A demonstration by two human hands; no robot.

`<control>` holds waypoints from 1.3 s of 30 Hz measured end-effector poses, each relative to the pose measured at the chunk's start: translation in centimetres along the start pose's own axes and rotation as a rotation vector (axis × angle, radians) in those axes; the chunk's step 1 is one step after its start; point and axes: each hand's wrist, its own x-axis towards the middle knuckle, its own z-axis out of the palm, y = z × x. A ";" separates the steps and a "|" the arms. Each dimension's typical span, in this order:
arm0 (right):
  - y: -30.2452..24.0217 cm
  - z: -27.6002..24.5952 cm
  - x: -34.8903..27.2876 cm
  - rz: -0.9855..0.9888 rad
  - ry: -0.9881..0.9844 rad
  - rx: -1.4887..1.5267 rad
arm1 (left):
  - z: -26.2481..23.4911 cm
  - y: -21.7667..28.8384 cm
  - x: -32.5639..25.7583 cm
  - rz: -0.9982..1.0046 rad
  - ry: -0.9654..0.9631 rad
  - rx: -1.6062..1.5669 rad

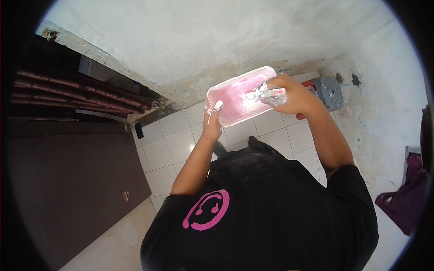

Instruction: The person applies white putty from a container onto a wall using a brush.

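My left hand point(213, 118) grips the left end of a pink rectangular plastic tub point(226, 101), its thumb over the rim and smeared with white paint. The tub is held tilted above the floor, with white paint spread over part of its pink inside. My right hand point(285, 95) is closed around a short paintbrush point(273, 93) coated in white. The brush's head points left into the tub, over the white patch. White smears cover the right fingertips; some of those fingers are hidden behind the brush and the hand.
A grey-topped stool with red legs point(330, 94) stands by the wall corner. The patchy wall point(190, 49) rises ahead. At left are a brown door point(72, 180) and a bunched curtain point(77, 92). A small black object point(139, 130) lies on the tiles. Purple cloth point(402, 198) hangs at right.
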 end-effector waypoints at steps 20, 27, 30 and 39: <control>11.5 -3.6 -4.9 -0.146 0.297 0.522 | 9.7 -4.6 0.0 0.081 0.086 0.253; 16.8 0.0 -6.3 0.210 0.376 1.852 | 8.6 -4.8 1.4 0.013 0.130 0.202; 16.7 2.0 -5.4 0.157 0.389 2.015 | 6.2 -6.0 1.2 -0.042 0.181 0.219; 21.7 7.8 -0.7 0.253 1.012 2.164 | 1.1 -5.4 -0.1 -0.215 0.339 0.043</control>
